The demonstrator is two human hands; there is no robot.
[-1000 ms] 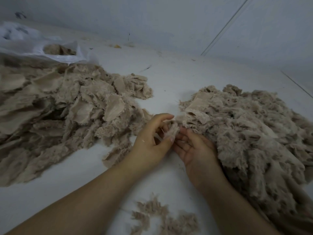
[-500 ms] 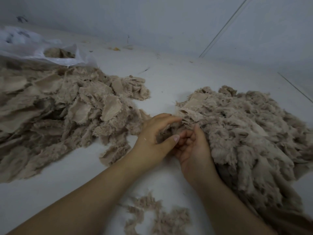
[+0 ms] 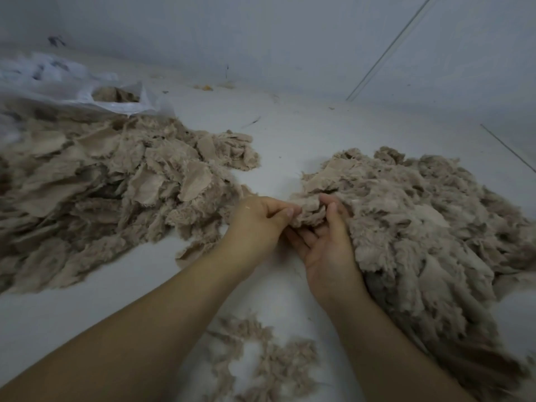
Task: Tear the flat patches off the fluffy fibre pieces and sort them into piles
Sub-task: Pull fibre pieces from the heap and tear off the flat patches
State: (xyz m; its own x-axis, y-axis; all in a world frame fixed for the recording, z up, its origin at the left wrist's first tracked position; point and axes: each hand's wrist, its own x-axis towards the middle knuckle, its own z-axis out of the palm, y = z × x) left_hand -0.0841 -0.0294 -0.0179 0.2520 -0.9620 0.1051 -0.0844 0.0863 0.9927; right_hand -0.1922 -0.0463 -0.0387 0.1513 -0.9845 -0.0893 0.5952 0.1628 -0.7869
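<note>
A beige fluffy fibre piece (image 3: 309, 211) lies between my two hands at the near left edge of the right pile (image 3: 420, 227). My left hand (image 3: 258, 224) pinches its left side with thumb and forefinger. My right hand (image 3: 327, 242) lies palm up beneath it, thumb curled over its right side. The left pile (image 3: 110, 187) holds many flat tan patches mixed with fluffy bits. A few loose fibre scraps (image 3: 269, 358) lie near me between my forearms.
A white plastic bag (image 3: 72, 88) with more beige material inside sits at the back left. The white surface (image 3: 290, 134) runs back to a grey wall. Small debris lies along the wall's foot (image 3: 207, 87).
Both hands have shifted slightly right into the edge of the right pile. They now hold a larger fluffy piece than the small strip pinched a second ago.
</note>
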